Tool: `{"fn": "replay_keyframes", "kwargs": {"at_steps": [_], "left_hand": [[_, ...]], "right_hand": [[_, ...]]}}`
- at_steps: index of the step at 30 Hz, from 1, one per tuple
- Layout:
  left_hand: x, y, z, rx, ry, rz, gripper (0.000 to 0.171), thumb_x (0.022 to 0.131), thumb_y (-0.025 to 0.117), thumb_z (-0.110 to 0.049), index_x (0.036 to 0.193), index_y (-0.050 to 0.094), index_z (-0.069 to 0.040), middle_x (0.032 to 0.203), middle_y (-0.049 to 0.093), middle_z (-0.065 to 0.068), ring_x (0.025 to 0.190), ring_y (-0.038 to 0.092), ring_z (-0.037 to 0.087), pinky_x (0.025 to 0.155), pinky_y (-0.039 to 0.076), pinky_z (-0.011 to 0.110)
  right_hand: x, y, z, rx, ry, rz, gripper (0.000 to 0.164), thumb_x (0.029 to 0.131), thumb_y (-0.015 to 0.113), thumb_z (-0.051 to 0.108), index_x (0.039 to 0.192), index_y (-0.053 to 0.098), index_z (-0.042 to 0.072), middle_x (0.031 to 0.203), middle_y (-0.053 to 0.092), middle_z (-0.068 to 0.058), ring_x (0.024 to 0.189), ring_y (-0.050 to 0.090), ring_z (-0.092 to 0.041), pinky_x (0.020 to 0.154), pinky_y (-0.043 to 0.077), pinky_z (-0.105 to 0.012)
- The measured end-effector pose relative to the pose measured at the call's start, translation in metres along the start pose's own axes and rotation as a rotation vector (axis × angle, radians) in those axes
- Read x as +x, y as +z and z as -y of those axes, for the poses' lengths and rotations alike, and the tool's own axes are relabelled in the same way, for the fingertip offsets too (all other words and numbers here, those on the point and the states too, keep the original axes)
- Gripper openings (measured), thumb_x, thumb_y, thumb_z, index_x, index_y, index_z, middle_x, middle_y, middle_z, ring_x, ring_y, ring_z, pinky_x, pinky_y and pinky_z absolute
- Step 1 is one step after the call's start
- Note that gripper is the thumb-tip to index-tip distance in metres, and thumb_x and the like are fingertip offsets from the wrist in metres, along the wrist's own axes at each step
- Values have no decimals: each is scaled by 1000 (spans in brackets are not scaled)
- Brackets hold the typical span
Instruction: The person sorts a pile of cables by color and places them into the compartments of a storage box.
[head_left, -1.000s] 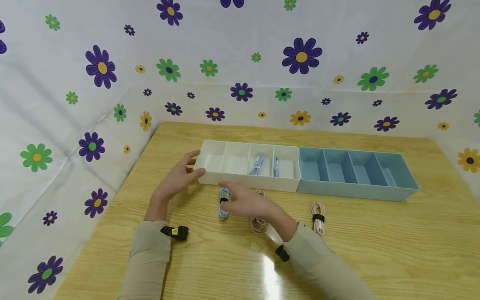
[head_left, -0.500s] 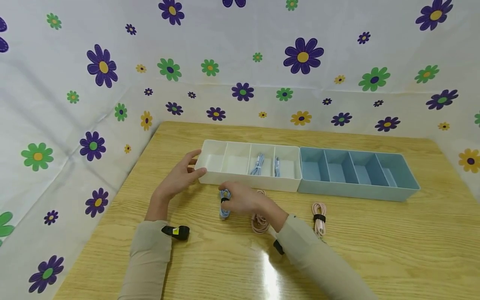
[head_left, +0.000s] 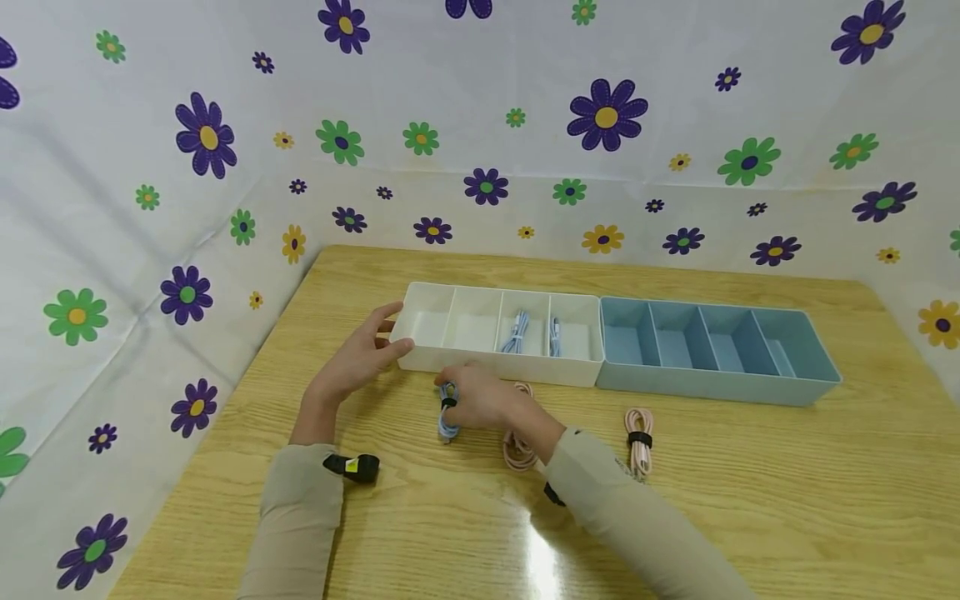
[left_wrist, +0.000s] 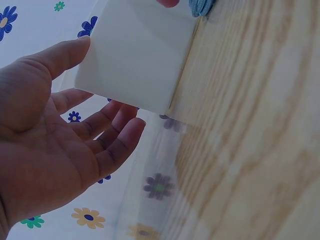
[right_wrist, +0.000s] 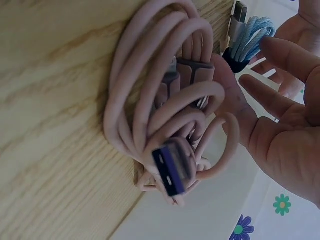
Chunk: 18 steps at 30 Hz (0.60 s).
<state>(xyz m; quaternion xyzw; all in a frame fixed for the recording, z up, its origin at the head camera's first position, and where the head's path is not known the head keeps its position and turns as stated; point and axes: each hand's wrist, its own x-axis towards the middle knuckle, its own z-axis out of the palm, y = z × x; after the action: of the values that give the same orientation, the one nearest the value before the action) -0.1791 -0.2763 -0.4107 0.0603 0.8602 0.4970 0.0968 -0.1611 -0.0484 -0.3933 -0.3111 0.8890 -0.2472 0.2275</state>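
At the left end of the white divided box point(head_left: 498, 367), my left hand point(head_left: 356, 358) holds a corner. Its thumb meets the top rim, and its fingers lie loosely curved around the end wall point(left_wrist: 135, 55). In front of this box, my right hand point(head_left: 483, 398) pinches a coiled blue USB cable point(head_left: 447, 429) between thumb and fingers. A black strap binds the cable's middle, and a metal plug point(right_wrist: 241, 11) shows at one end. A coiled pink cable point(right_wrist: 165, 95) lies under the right wrist, partly hidden in the head view.
Two blue cables point(head_left: 516, 333) sit in separate compartments of the white box. A blue divided box point(head_left: 712, 383) adjoins it on the right. Another strapped pink cable point(head_left: 639, 442) lies on the wooden table point(head_left: 435, 533) at right. Flowered cloth point(head_left: 480, 92) hangs behind.
My right hand has moved slightly left and down, and its thumb and fingers have closed in on the blue cable. The left hand stays at the white box's corner.
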Motion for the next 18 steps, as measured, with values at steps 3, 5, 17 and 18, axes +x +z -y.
{"fn": "replay_keyframes", "kwargs": {"at_steps": [3, 5, 17, 18], "left_hand": [[0, 0, 0, -1, 4, 3, 73, 101, 58, -34, 159, 18, -16, 147, 36, 23, 118, 48, 39, 93, 44, 45], [0, 0, 0, -4, 6, 2, 73, 101, 58, -33, 159, 18, -16, 147, 36, 24, 118, 48, 39, 93, 44, 45], [1, 0, 2, -5, 9, 0, 72, 101, 59, -33, 159, 19, -17, 147, 36, 23, 118, 48, 39, 93, 44, 45], [1, 0, 2, -5, 8, 0, 72, 101, 59, -33, 159, 19, -17, 147, 36, 23, 118, 48, 39, 93, 44, 45]], "right_hand": [[1, 2, 1, -43, 19, 11, 56, 90, 71, 17, 143, 52, 8, 135, 57, -14, 124, 49, -27, 98, 45, -38], [1, 3, 2, -63, 28, 21, 59, 90, 72, 18, 144, 51, 9, 135, 56, -13, 121, 49, -25, 97, 45, -37], [1, 4, 3, -48, 49, 5, 72, 84, 76, 6, 148, 43, 5, 135, 50, -19, 111, 51, -24, 92, 47, -35], [0, 4, 3, -47, 51, 5, 72, 84, 75, 6, 148, 42, 5, 136, 49, -19, 110, 52, -24, 91, 47, -35]]}}
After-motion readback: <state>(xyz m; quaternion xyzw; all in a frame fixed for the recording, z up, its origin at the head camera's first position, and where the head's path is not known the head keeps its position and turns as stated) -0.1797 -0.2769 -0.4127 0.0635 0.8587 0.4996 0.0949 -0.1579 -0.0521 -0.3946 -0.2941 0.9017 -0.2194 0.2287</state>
